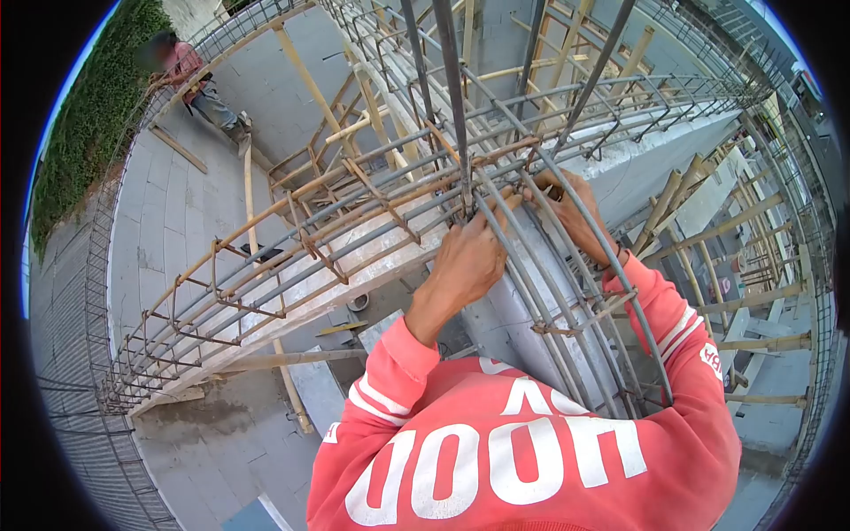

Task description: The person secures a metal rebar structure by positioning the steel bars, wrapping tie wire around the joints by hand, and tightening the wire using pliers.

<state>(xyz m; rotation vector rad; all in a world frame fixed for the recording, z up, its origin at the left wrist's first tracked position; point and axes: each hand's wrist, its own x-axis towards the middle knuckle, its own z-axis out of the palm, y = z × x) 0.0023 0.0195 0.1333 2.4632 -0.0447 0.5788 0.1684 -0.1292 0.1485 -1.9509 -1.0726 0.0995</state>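
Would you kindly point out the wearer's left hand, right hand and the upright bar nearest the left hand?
Left hand (471,257): head view, back of the hand.
Right hand (567,209): head view, back of the hand.
Upright bar (454,88): head view, shaft above the hands.

rebar cage (381,199) above a beam (390,264), hands (474,257) at the cage's junction, another person (183,66) upper left, poles (761,343) right

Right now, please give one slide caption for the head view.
Left hand and right hand together among crossing bars, another person at upper left.
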